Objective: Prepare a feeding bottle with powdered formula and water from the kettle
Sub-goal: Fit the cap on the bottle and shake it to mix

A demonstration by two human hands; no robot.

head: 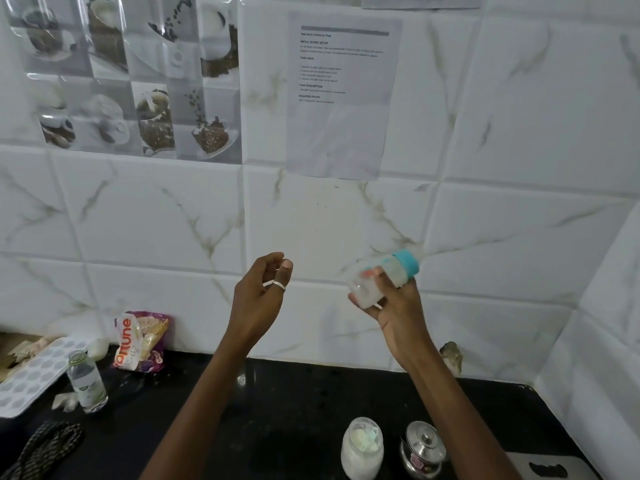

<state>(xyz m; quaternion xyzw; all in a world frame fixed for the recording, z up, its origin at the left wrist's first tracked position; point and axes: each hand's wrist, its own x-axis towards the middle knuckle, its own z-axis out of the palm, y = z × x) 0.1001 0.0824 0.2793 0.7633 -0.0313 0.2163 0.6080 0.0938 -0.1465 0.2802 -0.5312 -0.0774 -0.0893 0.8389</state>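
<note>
1. The fingers (377, 308) of the right hand (398, 306) are clamped around the body of the feeding bottle (381, 280), which is held up in the air in front of the tiled wall (519, 220), tilted with its teal collar (408, 265) pointing up and to the right.
2. The left hand (258, 299) is raised beside it, well apart from the bottle, its fingers loosely curled with the tips nearly together and nothing in them; a ring (279, 285) shows on one finger.
3. The bottle looks cloudy white inside and blurred, so the step in hand is most likely mixing: powder and water appear to be in, the collar on, and the contents being shaken.
4. Below, on the black desk (277, 410), stand a jar of white powder (362, 452) and, just beside it, a small steel pot with a lid (421, 448); no kettle can be made out.
5. Far left lie a printed pouch (140, 341), a small clear bottle (86, 382) and a white tray (31, 372).
6. The next move calls for a firm grip, a tight collar, and setting the bottle upright on a bare part of the desk.
</note>
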